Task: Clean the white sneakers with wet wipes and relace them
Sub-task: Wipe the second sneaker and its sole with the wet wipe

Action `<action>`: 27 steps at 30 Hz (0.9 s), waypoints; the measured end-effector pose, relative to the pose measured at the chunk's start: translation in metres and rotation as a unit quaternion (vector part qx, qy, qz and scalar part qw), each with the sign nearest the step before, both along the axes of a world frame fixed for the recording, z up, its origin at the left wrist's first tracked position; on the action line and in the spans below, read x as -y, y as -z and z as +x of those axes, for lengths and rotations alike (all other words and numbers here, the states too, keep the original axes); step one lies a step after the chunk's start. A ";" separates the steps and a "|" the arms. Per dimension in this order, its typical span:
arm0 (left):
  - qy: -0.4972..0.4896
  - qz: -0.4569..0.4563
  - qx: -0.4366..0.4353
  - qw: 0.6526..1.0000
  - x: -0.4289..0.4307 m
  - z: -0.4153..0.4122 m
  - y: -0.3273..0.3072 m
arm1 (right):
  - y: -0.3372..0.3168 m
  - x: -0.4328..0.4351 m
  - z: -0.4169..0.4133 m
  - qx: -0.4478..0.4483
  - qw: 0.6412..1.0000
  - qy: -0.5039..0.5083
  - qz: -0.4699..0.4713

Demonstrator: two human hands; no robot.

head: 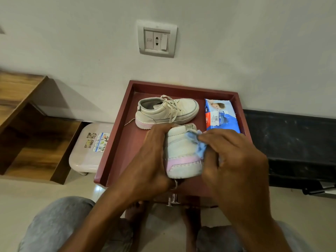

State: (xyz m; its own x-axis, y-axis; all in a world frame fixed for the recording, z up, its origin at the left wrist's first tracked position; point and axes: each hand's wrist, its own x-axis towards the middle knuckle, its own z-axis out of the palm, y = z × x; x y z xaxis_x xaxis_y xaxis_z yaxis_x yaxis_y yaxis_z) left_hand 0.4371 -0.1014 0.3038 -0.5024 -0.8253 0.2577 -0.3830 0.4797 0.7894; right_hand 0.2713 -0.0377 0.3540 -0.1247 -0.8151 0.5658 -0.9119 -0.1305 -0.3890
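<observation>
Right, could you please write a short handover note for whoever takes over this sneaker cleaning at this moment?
Left hand grips the held sneaker, heel toward the camera. Right hand pinches a blue wet wipe against its heel.
The second sneaker lies laced on the maroon table, wipes pack beside it.
Done: wiping under way on one shoe.
Left: finish it, clean the other, relace; held shoe's laces are hidden.

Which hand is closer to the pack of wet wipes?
Right. The right hand is right beside the wipes pack; the left hand grips the sneaker, farther left.
</observation>
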 end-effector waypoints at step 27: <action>0.029 -0.046 -0.021 0.998 0.000 0.001 0.006 | -0.002 0.001 0.001 0.166 0.985 -0.002 0.038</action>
